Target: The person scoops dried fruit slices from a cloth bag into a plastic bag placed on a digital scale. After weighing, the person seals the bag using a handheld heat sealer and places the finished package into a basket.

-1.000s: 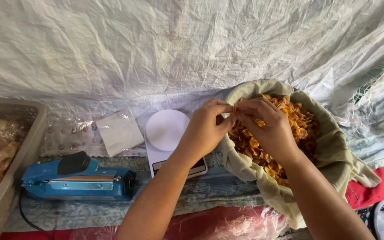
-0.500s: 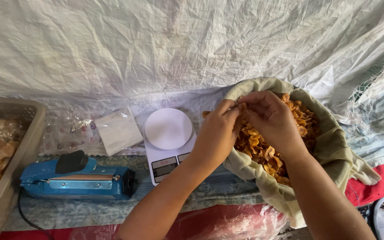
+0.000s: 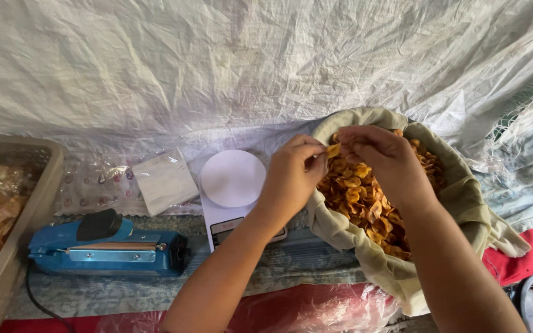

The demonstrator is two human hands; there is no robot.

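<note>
A beige cloth sack (image 3: 464,203) lies open at the right, full of orange-yellow fried chips (image 3: 365,197). Over its left rim, my left hand (image 3: 294,176) and my right hand (image 3: 384,160) meet fingertip to fingertip. Between them they pinch one chip (image 3: 334,150), held just above the heap. A white kitchen scale (image 3: 232,185) with a round platter stands right beside my left hand, with nothing on the platter.
A blue heat sealer (image 3: 106,246) lies at the front left. A stack of small clear bags (image 3: 165,180) rests behind it. A grey crate (image 3: 16,246) with bagged chips is at the far left. White woven sheeting (image 3: 248,68) hangs behind.
Both hands have stayed together at the sack's left rim and lifted slightly. A single chip now shows between the fingertips. The view has shifted a little.
</note>
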